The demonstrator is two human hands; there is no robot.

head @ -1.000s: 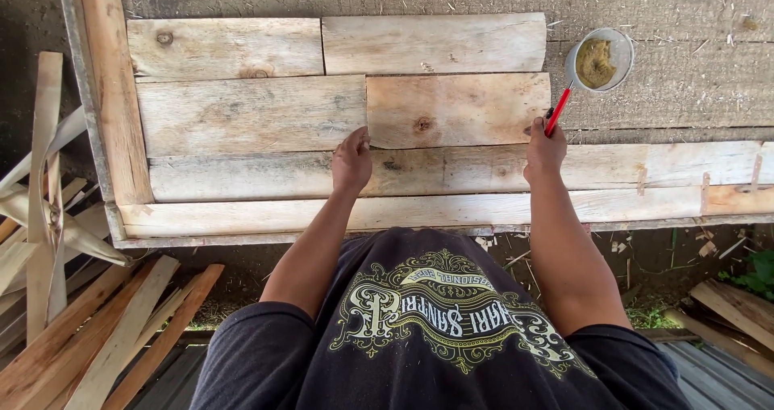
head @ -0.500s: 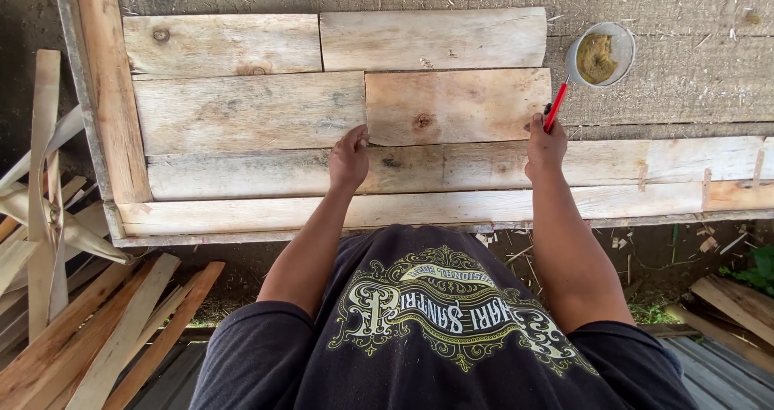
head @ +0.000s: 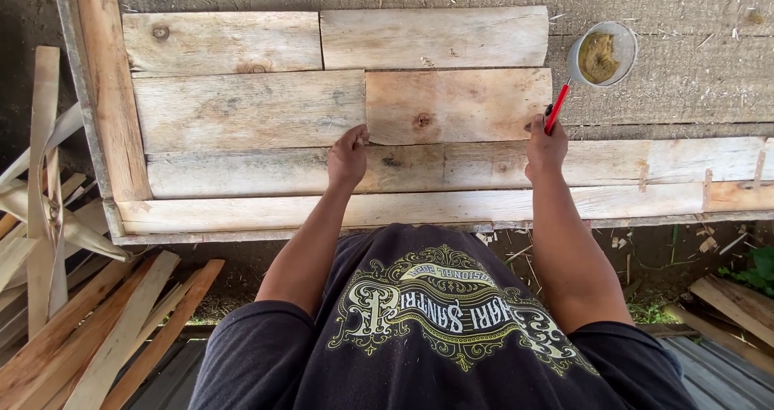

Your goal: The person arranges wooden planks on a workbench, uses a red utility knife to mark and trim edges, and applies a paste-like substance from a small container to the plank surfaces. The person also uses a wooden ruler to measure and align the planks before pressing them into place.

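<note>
On the grey, sawdust-strewn bench in front of you, your hands press on a short pale wooden board with a dark knot, which lies in the second row of a panel of weathered planks. Your left hand sits at the board's lower left corner, fingers curled down onto the seam where it meets the longer pale plank to its left. Your right hand rests at the board's lower right corner and pinches a red-handled tool, its handle sticking up and to the right from between your fingers; you cannot tell what kind of tip it has, since your hand covers it. Just beyond the tool's upper end stands a small round metal tin of yellowish-brown paste, on the bare bench surface to the right of the boards. Above the knotted board lies another pale plank, touching it along its top edge. Below your hands run two long pale planks, side by side, reaching to the right edge of the view. An upright orange-brown wooden rail borders the panel on the left. On the ground to your left lies a heap of loose wooden slats
</note>
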